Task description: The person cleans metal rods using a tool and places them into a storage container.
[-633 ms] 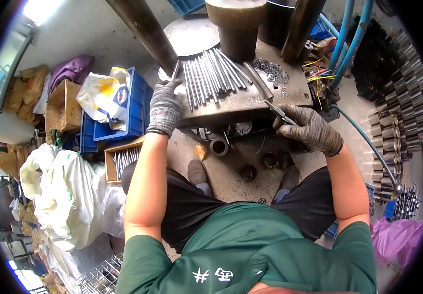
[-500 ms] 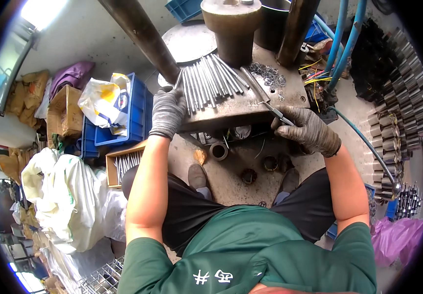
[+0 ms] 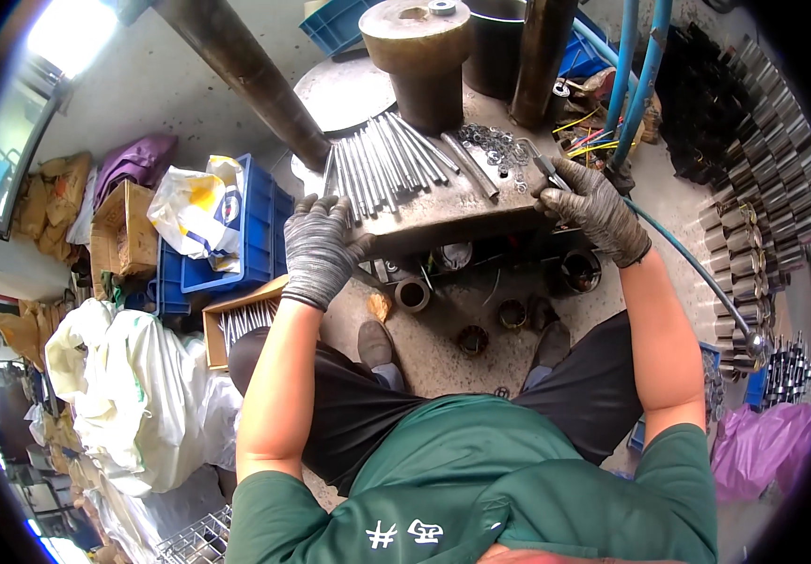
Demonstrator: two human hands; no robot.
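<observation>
- The left hand (image 3: pixel 319 246), in a grey knit glove, rests at the near left edge of the metal table (image 3: pixel 443 218), its fingers curled down over the rim and closed on nothing that can be seen.
- The bundle of long steel rods (image 3: pixel 385 162) lies fanned across the table top, just beyond the left hand's fingertips; the nearest rod ends sit right beside the glove, though contact cannot be made out.
- The right hand (image 3: pixel 591 207), also gloved, sits at the table's right edge with its fingers closed around a thin metal tool or rod (image 3: pixel 544 169) that points up and to the left.
- A scatter of small steel washers (image 3: pixel 497 146) lies between the rods and the right hand, just beside the tip of the held piece.
- One single rod (image 3: pixel 469 166) lies apart from the bundle, slanting between it and the washers.
- A thick rusty cylinder (image 3: pixel 419 56) stands upright at the table's far side, behind the rods.
- Blue hoses (image 3: pixel 636 85) run down on the right, close to the right hand.
- Left of the table stand blue crates (image 3: pixel 250 230), and a wooden box of more rods (image 3: pixel 241 320) sits by the left forearm.
- Short metal rings (image 3: pixel 413 294) lie on the floor under the table, near the person's shoes.
</observation>
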